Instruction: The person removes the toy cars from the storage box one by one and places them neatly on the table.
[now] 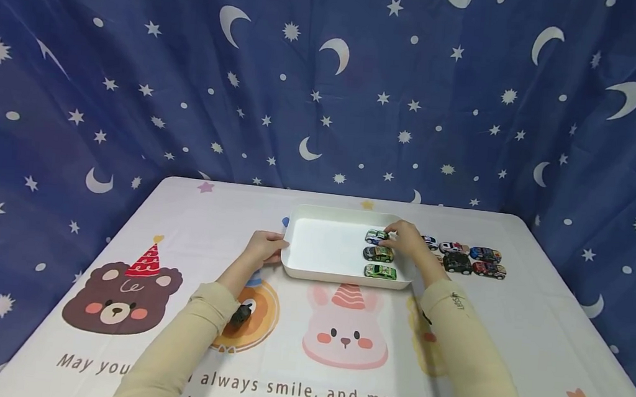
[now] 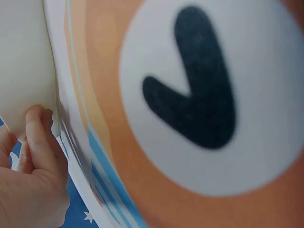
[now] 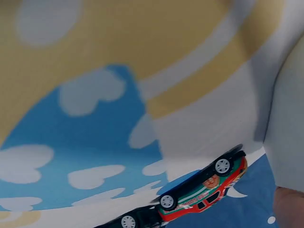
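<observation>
A shallow white tray (image 1: pixel 325 249) lies on the table in the head view. My left hand (image 1: pixel 265 247) grips its left side; the left wrist view shows the fingers (image 2: pixel 42 137) pinching the tray's corner. Inside, along the right, three toy cars form a column: a white-and-green toy car (image 1: pixel 375 236) at the back, a dark patterned toy car (image 1: pixel 378 254) in the middle and a bright green toy car (image 1: pixel 381 271) in front. Reaching over the right wall, my right hand (image 1: pixel 411 242) pinches the back one. In the right wrist view the tray wall (image 3: pixel 289 133) hides those fingers.
Right of the tray several toy cars stand close together, among them a black toy car (image 1: pixel 457 263), a blue toy car (image 1: pixel 485 254) and a red toy car (image 3: pixel 209 190). A printed white cloth (image 1: pixel 542 341) covers the table, with a blue starry curtain (image 1: pixel 359 102) behind.
</observation>
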The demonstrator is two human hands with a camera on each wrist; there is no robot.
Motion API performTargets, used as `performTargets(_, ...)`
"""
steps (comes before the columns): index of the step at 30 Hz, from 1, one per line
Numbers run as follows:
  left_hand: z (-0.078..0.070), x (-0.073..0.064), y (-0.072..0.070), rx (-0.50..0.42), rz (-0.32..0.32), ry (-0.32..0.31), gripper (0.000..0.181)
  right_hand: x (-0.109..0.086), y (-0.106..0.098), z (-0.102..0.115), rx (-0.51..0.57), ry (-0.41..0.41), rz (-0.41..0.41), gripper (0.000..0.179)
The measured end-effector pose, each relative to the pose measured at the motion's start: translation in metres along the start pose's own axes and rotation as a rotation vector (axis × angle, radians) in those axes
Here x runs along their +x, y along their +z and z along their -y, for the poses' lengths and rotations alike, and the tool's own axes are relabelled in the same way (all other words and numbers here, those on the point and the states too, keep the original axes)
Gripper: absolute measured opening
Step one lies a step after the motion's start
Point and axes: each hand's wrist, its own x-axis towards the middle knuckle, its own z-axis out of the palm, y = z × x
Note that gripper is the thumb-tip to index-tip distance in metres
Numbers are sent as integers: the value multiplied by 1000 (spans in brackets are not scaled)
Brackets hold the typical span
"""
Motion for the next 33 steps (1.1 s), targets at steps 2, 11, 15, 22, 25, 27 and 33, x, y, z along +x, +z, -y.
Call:
performTargets(2, 0, 1, 0, 2, 6, 2, 41, 0, -1, 3, -31, -21, -18, 40)
performTargets(11, -4, 2, -2, 18, 6, -1, 39, 1, -2, 13, -57, 28, 0, 40)
performTargets(15, -2, 3, -1, 19, 8, -2, 39, 0, -6, 13, -24, 53, 17, 36)
performTargets(22, 3, 1, 0, 59, -6, 22, 37, 1, -5, 9, 29, 39, 23, 36)
performTargets(25, 4, 0, 0, 64, -7, 29, 38, 1, -5, 9, 50, 19, 9, 35)
performTargets(27, 3, 0, 0, 62, -18, 31, 38, 2, -6, 10, 64, -4, -5, 36)
performTargets(33, 0, 2, 0, 59, -19, 27, 37, -1, -13, 12, 98, -22, -9, 36)
